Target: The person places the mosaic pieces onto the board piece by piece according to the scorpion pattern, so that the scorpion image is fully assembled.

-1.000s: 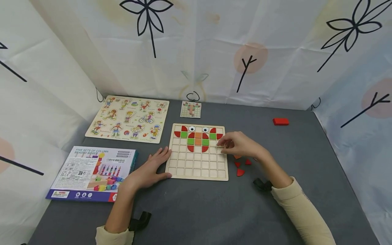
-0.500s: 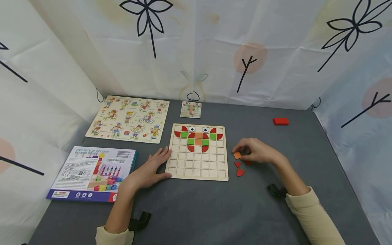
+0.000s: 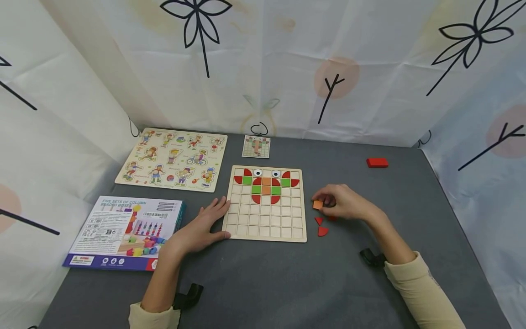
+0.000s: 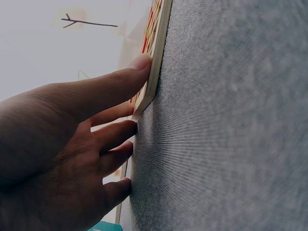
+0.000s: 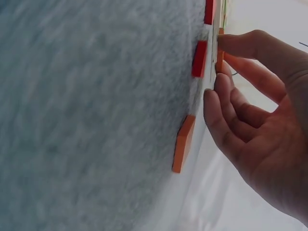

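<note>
My right hand (image 3: 349, 202) pinches an orange square tile (image 3: 318, 204) between thumb and fingers, just right of the grid board. The same tile shows edge-on in the right wrist view. The wooden grid board (image 3: 263, 224) bears red, green and orange tiles and two eye tiles in its upper rows. Its lower rows are bare squares. My left hand (image 3: 201, 226) lies with fingers spread along the board's left edge; in the left wrist view the thumb tip touches the board's rim (image 4: 155, 72). Beside my right hand lie a red triangle (image 3: 318, 220) and a red quarter-round tile (image 3: 323, 231).
A small pattern card (image 3: 256, 147) lies behind the board. To the left are a picture puzzle board (image 3: 170, 160) and a printed box (image 3: 123, 233). A red block (image 3: 377, 162) sits at the back right. Near my right hand, an orange-red piece (image 5: 184, 144) rests on the cloth.
My right hand has moved right, from the board's right edge to the loose tiles, and has picked up the orange square tile, raising it slightly. My left hand has stayed in place.
</note>
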The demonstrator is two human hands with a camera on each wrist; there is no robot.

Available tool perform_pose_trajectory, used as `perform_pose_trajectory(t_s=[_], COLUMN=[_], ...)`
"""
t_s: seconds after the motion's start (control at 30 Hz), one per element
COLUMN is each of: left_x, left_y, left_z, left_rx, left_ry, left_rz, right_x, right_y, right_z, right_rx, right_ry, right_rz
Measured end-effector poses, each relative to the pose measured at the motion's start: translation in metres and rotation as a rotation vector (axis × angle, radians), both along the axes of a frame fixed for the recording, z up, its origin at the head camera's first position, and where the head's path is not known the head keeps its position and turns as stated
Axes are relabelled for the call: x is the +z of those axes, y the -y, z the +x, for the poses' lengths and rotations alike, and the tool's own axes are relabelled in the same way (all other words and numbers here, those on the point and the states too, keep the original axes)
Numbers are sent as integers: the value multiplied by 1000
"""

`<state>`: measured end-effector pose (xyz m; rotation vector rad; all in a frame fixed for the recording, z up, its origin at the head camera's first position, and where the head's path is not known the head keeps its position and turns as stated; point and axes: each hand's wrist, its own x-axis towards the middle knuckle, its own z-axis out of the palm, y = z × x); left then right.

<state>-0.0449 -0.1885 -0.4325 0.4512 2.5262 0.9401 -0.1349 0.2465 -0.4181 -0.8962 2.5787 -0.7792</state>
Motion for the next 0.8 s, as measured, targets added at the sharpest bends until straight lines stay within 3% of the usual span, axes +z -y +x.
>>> perform_pose_trajectory(t_s=[0.27, 0.37, 0.43, 0.53, 0.63, 0.8], left_x=[-1, -12, -14, -12, 0, -2], left_y=[2, 7, 8, 8, 2, 2], left_z=[0, -1, 0, 0, 1, 1], left_rx=[-3, -11, -20, -15, -6, -1], left_ry=[-7, -36, -49, -38, -6, -6], left_rz=[35, 78, 88, 88, 39, 32], right_x=[0, 1, 2, 3, 3, 3], right_y=[17, 29, 37, 51, 64, 85], right_z=[-1, 0, 0, -1, -2, -3], right_rx=[12, 27, 40, 57, 77, 104], right_ry=[5, 23, 37, 61, 82, 88], right_rz=[-102, -137, -155, -177, -186, -182])
